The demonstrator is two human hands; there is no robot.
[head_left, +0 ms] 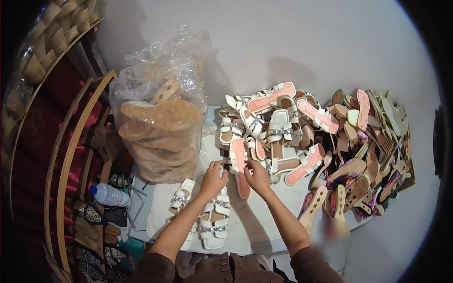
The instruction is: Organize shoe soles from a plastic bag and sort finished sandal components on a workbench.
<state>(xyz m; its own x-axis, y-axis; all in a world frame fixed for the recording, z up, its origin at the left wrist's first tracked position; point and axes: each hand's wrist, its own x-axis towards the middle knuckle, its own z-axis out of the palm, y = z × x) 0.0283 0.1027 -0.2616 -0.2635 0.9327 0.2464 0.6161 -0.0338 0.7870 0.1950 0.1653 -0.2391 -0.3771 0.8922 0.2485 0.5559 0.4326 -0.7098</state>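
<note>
Between my two hands is a white-strapped sandal with a pink insole point(243, 181), its heel end toward me. My right hand point(257, 178) is closed on its right edge. My left hand point(215, 178) has its fingers bent together at the strap on the left side, where a small dark bit shows at the fingertips. Below my left forearm lie white sandals with silvery jewelled straps point(213, 228). Just beyond my hands is a heap of similar white sandals point(279, 125), some with pink insoles point(306, 166).
Wedge soles fill a clear plastic bag point(160, 137) at the left of the white-covered table point(257, 231). Loose soles and heels point(363, 160) are piled at the right. Beside the table, a wooden rack point(71, 155), a water bottle point(110, 195) and dark patterned shoes point(89, 213) stand at the left.
</note>
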